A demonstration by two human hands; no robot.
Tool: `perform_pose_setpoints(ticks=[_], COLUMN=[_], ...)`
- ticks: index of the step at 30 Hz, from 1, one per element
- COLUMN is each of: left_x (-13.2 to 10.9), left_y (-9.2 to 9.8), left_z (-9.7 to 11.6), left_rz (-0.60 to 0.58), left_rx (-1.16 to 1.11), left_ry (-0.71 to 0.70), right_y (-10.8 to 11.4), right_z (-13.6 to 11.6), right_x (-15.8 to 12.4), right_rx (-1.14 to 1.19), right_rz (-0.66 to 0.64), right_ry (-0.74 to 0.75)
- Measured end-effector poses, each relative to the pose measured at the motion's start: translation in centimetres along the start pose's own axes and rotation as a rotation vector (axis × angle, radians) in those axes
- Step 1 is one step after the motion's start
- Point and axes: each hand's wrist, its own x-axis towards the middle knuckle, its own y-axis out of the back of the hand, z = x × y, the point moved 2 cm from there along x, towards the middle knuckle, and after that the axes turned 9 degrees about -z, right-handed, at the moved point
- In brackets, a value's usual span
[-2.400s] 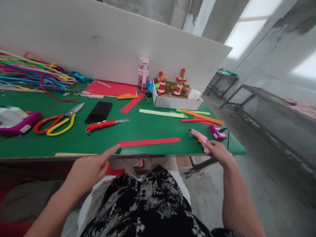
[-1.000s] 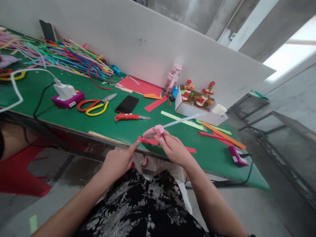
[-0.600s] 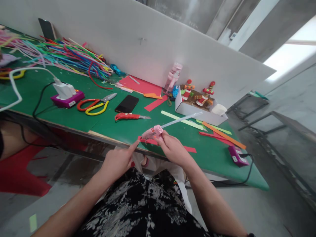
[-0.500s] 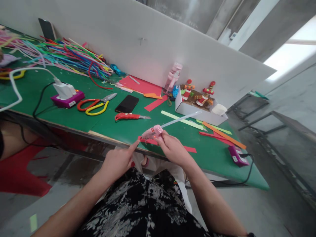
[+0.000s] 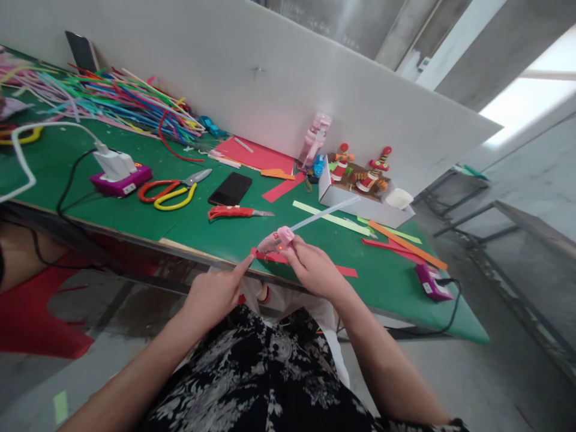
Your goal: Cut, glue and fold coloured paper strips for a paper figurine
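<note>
My right hand (image 5: 315, 269) is wrapped round a small pink hot glue gun (image 5: 278, 240). A small orange light glows on its body, and a long translucent glue stick (image 5: 326, 213) juts from its back, up and to the right. The gun's nozzle points left, just above the left end of a red paper strip (image 5: 346, 272) along the table's front edge. My left hand (image 5: 213, 294) holds that left end down with its index fingertip. Its other fingers are curled in; the thumb is hidden. Gun and right hand cover the strip's middle.
Behind lie a red-handled knife (image 5: 231, 212), a black phone (image 5: 230, 189) and scissors (image 5: 173, 191). A white box (image 5: 366, 204) holds small figures. Paper strips (image 5: 407, 245) and a purple power socket (image 5: 434, 283) are at right. Several pipe cleaners (image 5: 135, 105) are piled at back left.
The glue stick's far end has dipped slightly. Both hands otherwise keep nearly the same place, and the whole view has shifted a little.
</note>
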Motion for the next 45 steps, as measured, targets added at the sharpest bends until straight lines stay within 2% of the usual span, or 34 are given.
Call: perform_pose_setpoints(ticks=[6,26,37,45], left_x=[0.1,-0.3,-0.2,-0.2], left_y=[-0.2,0.4,0.0,0.0], left_z=[-0.1,0.0,-0.2,-0.2], left_rz=[-0.002,-0.07,-0.029,-0.04], left_rx=[-0.007,0.021,0.054,0.063], left_ry=[0.008,0.035,0.034,0.051], right_y=[0.1,1.0,1.6,1.8], right_z=[0.4,1.6,2.5,3.0], right_x=[-0.1,-0.9,-1.7,-2.3], right_rx=[-0.032,-0.027,-0.027,-0.053], right_rz=[0.005,-0.007,-0.009,-0.016], right_ry=[0.031,-0.015,-0.031,-0.076])
